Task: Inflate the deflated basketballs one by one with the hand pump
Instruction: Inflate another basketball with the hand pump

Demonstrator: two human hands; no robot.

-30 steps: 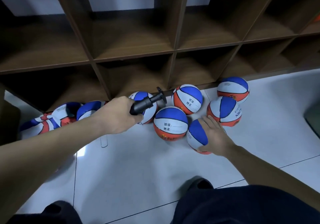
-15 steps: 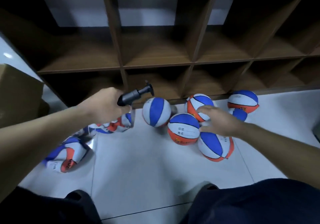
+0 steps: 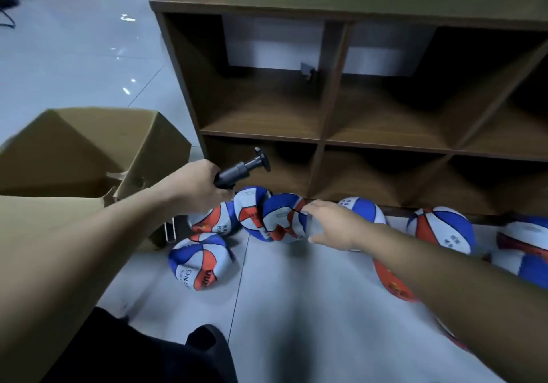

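My left hand (image 3: 201,188) grips the barrel of a black hand pump (image 3: 241,167), whose T-handle points up and right toward the shelf. Just below it lie several deflated, crumpled red, white and blue basketballs: one (image 3: 278,219) in the middle, one (image 3: 249,203) beside it, one (image 3: 212,221) further left, and one (image 3: 200,261) nearer me. My right hand (image 3: 335,227) reaches left with fingers and thumb spread at the right edge of the middle crumpled ball; motion blur hides whether it touches. Round, inflated balls (image 3: 441,228) sit to the right.
A brown cubby shelf (image 3: 320,141) with bare compartments stands on the white tile floor behind the balls. An open cardboard box (image 3: 89,151) stands at the left. More balls (image 3: 522,249) lie at the far right, one (image 3: 391,283) partly under my right forearm. My dark-trousered knee (image 3: 178,356) is below.
The view has swung left, bringing the box and deflated balls into sight. My right hand left the inflated balls and moved left to a crumpled one. My left hand still holds the pump.
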